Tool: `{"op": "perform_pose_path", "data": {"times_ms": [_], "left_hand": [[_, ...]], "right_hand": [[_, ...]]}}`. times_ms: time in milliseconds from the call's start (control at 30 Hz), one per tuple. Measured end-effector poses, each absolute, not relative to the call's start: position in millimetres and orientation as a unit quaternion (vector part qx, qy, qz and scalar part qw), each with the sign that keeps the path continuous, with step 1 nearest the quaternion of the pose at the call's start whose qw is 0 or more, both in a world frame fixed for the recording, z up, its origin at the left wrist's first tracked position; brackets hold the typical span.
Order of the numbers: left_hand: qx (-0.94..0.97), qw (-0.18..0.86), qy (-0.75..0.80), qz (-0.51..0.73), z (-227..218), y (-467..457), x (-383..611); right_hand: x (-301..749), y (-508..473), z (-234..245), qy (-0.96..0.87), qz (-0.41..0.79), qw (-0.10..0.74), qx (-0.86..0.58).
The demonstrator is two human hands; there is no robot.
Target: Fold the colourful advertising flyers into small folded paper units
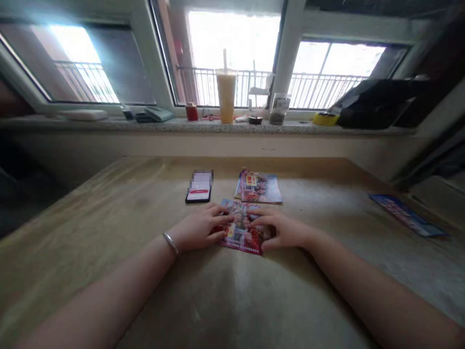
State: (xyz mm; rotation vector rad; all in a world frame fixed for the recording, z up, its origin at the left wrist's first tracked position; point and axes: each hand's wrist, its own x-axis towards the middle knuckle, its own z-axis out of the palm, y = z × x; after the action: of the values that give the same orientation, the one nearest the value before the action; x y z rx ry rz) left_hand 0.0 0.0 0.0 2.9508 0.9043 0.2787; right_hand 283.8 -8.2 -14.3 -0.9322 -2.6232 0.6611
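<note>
The glossy red-and-blue printed paper leaflet (241,231) lies flat on the pale wooden table (109,213), just before a second similar leaflet (258,187) and a black smartphone (199,188). The left hand (198,230) and right hand (285,230), half-curled, rest fingers on its side edges; whether they pinch or only press it cannot be told.

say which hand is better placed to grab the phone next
Left, probably. The left hand rests on the left edge of the near leaflet, and the phone lies just beyond it; the right hand sits on the leaflet's other side, farther from the phone.
</note>
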Motion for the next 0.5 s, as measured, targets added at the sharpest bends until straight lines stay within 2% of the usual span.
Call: {"op": "perform_pose_path", "data": {"times_ms": [267, 500], "left_hand": [[0.945, 0.01, 0.314, 0.092, -6.4, -1.9, 4.7], [0.938, 0.017, 0.341, 0.054, -8.1, -1.1, 2.2]], "right_hand": [[289.6, -15.5, -16.5, -0.915, 0.216, 0.107, -0.323], [293.8, -15.2, -16.8, -0.911, 0.221, 0.115, -0.328]]}}
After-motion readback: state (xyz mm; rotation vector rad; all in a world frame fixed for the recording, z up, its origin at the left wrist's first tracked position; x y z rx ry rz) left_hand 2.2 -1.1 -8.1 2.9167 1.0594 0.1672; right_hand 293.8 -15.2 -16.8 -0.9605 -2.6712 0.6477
